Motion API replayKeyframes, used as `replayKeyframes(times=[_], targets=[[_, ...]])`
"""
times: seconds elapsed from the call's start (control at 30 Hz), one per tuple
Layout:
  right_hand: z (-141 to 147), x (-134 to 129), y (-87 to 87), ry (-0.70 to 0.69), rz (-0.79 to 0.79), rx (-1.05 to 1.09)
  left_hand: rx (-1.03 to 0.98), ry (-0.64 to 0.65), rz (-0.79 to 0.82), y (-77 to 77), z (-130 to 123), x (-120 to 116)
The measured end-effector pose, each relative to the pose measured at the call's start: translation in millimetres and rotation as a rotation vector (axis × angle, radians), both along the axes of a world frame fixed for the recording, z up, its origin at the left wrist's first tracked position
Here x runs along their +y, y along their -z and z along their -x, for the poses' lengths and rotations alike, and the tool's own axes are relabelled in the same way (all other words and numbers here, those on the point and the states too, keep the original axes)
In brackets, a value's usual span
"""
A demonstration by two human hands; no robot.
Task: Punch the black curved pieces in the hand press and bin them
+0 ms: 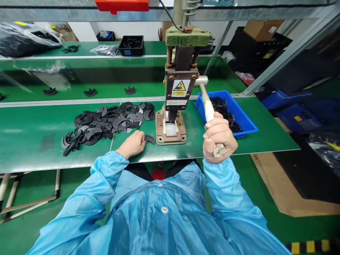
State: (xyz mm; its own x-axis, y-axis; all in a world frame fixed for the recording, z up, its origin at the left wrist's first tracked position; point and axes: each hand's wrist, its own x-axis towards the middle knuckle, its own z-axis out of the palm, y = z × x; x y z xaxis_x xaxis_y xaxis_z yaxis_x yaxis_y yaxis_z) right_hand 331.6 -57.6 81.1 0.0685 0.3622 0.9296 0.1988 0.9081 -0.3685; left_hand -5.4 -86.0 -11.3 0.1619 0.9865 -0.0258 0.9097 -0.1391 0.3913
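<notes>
My left hand (133,143) pinches a curved black part (149,139) close to the left edge of the press base (159,138). Wrapped round the taped end of the press lever (208,102) is my right hand (220,139), to the right of the press. The press head (180,88) carries a yellow warning label. Beneath its ram, a pale block (170,129) sits on the base. A heap of curved black parts (102,124) lies on the green table left of the press.
Right of the press stands a blue bin (245,120) with dark parts. Behind, three curved pieces (90,92) lie spaced along a green strip. A black tray (131,52) and plastic bags are farther back; a metal post (281,53) slants at right.
</notes>
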Motion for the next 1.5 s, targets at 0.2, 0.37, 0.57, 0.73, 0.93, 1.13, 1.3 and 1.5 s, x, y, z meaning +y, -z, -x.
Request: replayKeyframes(times=[0.2,0.37,0.57,0.73,0.93,1.13,1.3,1.5], targets=[[0,4,2.5,-0.042,-0.014,0.031,-0.208,-0.105,0.139,-17.5,7,0],[0,6,4.4,-0.05,-0.027,0.044,-0.969,-0.346,0.237,-19.2,-2,9],[1,7,3.9,-0.037,-0.052,0.029,-1.344,-0.413,0.365,-21.1,-36,31],[2,8,4.7,-0.058,-0.068,0.048,-1.239,-0.399,0.259,-20.6,-58,58],[0,11,8.3,-0.094,-0.106,0.034,-1.147,-0.367,0.352,-24.7,-77,89],[1,13,9.0,-0.148,-0.142,0.036,-0.994,-0.279,0.43,-29.8,-82,107],[3,14,9.9,-0.14,-0.148,0.068,-0.875,-0.232,0.545,-36.0,-78,118],[5,12,10.6,-0.108,-0.123,0.099,-0.777,-0.305,0.692,-45.6,-81,125]])
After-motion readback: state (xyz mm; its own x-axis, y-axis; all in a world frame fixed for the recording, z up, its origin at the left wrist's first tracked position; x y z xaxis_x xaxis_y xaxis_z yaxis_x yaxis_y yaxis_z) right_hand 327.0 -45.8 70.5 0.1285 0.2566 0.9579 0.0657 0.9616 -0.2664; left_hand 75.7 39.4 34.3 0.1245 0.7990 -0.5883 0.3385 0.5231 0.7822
